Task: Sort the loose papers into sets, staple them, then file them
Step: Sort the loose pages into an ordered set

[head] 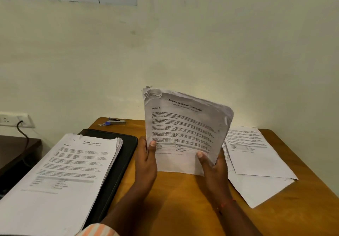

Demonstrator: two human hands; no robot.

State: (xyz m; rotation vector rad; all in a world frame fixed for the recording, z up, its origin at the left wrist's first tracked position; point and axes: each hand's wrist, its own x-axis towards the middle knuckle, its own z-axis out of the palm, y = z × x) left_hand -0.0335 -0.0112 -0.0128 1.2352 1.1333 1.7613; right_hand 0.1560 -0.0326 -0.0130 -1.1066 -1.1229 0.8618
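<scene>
Where hands (183, 162) grip, crumpled curling paper set (185, 131).

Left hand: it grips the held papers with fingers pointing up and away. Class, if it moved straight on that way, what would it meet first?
Probably the wall behind the table. Past the papers that the left hand grips, nothing shows; depth is unclear.

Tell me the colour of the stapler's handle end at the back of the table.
Blue, on an otherwise silver-grey stapler; the head view, the only one, shows it lying near the wall.

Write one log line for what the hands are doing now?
left hand + right hand: hold transcript set upright | stapler: untouched, far edge | tray stack: left
</scene>
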